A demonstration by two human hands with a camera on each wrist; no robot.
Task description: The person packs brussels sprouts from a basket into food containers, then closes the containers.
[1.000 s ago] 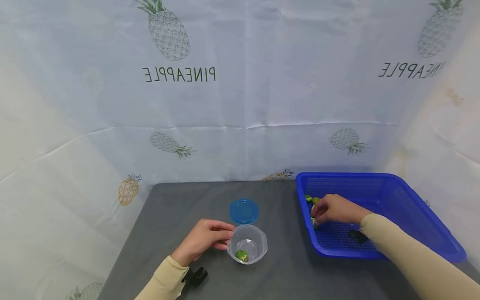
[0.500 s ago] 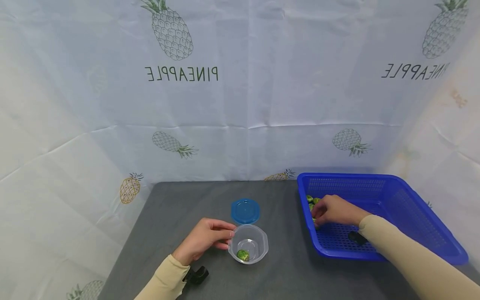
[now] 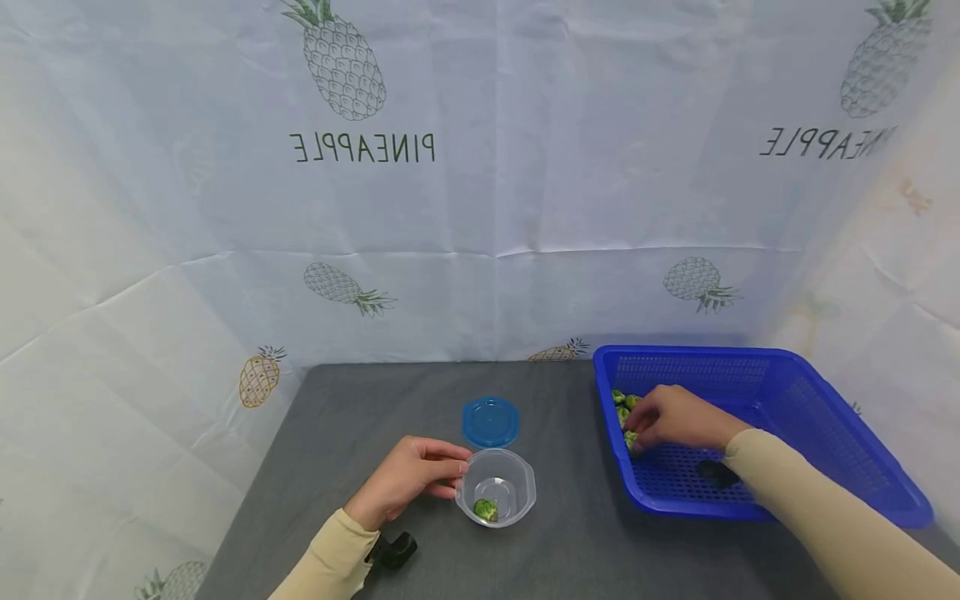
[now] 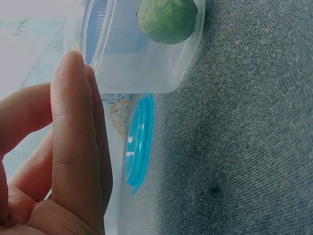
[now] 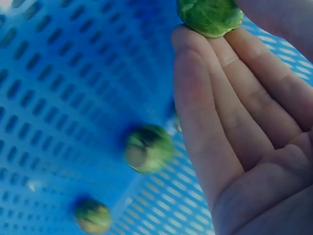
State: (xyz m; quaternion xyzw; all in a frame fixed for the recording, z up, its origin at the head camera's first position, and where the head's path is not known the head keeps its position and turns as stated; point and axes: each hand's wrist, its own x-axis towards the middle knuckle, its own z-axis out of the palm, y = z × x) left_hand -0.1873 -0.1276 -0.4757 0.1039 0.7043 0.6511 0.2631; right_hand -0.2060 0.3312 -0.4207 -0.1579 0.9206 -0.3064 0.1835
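In the basket [image 3: 697,351], near its left wall, the right hand [image 3: 677,418] pinches a sprout [image 5: 209,17] between thumb and fingers; it's round, with no long axis. The cup [image 3: 519,473] stands well off to its left, and the left hand [image 3: 409,475] is nearer it — fingertips at the rim, though I can't tell if they clamp. Clear smooth plastic, with a second sprout [image 3: 485,510] inside, leafy green. Just beyond: a flat blue lid [image 3: 491,422] on grey woven cloth [image 3: 375,400].

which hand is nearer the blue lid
Left. The left hand is at the clear bowl, just nearside and left of the blue lid; the right hand is farther right, inside the blue basket.
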